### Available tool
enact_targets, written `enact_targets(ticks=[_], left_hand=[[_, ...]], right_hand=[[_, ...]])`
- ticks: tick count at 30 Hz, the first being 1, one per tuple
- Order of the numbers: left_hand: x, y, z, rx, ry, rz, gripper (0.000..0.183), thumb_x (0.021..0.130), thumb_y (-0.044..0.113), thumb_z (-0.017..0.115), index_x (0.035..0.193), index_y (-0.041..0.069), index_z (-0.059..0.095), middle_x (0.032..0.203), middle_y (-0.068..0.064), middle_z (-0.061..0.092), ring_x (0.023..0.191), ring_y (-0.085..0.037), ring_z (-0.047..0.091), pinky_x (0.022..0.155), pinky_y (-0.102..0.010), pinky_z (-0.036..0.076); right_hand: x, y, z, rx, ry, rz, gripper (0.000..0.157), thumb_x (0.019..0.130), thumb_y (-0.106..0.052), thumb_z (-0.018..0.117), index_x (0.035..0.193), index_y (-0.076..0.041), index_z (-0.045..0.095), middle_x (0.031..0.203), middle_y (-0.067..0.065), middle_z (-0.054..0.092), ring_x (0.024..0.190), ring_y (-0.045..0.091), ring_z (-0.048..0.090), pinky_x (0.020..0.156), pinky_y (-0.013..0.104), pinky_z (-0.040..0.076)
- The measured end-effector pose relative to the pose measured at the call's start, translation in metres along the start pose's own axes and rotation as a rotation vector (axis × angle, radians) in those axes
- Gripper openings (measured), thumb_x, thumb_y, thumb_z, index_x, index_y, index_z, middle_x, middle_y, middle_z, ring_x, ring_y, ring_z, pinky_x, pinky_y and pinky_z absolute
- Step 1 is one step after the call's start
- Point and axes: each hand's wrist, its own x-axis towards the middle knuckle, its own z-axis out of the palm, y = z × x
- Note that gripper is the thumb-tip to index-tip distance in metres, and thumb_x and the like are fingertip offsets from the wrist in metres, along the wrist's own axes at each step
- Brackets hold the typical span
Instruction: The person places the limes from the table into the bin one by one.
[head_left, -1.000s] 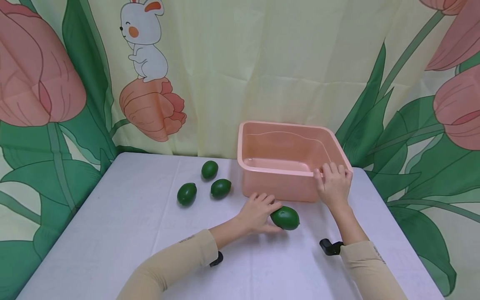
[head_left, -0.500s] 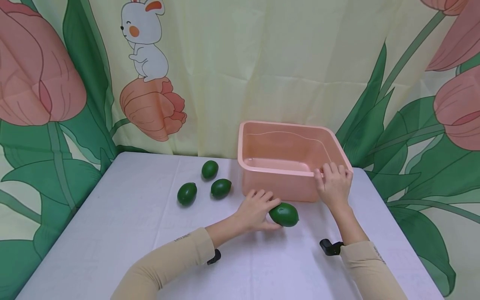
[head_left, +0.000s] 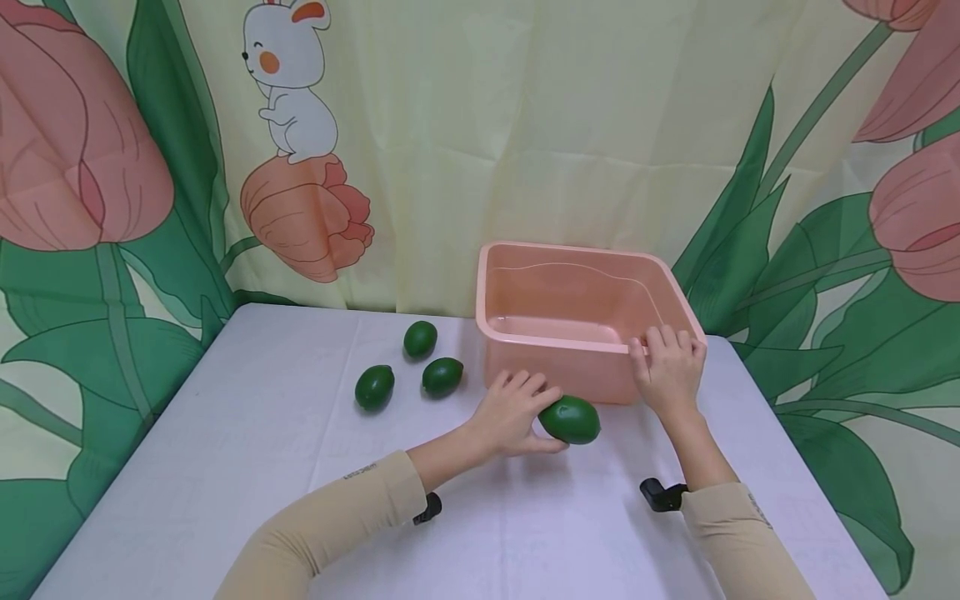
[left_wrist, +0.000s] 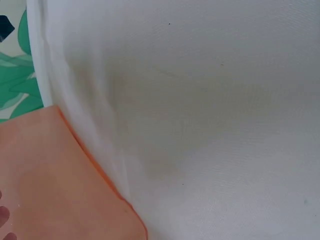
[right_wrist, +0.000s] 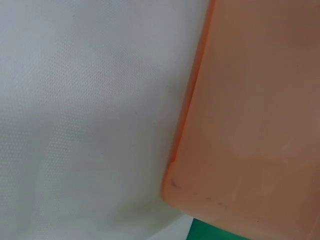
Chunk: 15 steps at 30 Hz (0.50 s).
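Note:
In the head view, my left hand (head_left: 512,418) pinches a dark green lime (head_left: 572,420) between thumb and fingers, just in front of a pink plastic bin (head_left: 558,371). The lime has a small pointed tip on its right side. My right hand (head_left: 670,371) grips the bin's front rim near its right corner, fingers hooked over the edge. In the left wrist view, fingertips (left_wrist: 4,216) peek in at the left edge beside the bin's wall (left_wrist: 70,185). The right wrist view shows the bin's wall (right_wrist: 250,120) but no hand.
To the left of the bin lie three more limes: one at the back (head_left: 420,340), a middle lime (head_left: 442,377) and a left lime (head_left: 374,388). A white cloth (head_left: 225,467) covers the table. Behind hangs a printed curtain (head_left: 585,125).
The lime in my left hand has shifted slightly up the head view, toward the bin, with a small lift of the forearm. My right hand stays on the rim.

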Motion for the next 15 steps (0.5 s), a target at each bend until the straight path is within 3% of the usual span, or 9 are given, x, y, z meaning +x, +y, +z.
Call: enact_targets(ticks=[15], left_hand=[[0.006, -0.003, -0.012, -0.024, 0.018, -0.015, 0.062, 0.07, 0.068, 0.056, 0.114, 0.025, 0.053, 0.096, 0.005, 0.048, 0.092, -0.012, 0.042, 0.081, -0.031, 0.035]], right_hand=[[0.0, 0.002, 0.002, -0.006, 0.003, -0.006, 0.043, 0.09, -0.038, 0.033, 0.083, -0.001, 0.053, 0.084, 0.02, 0.055, 0.082, 0.037, 0.044, 0.079, 0.055, 0.026]])
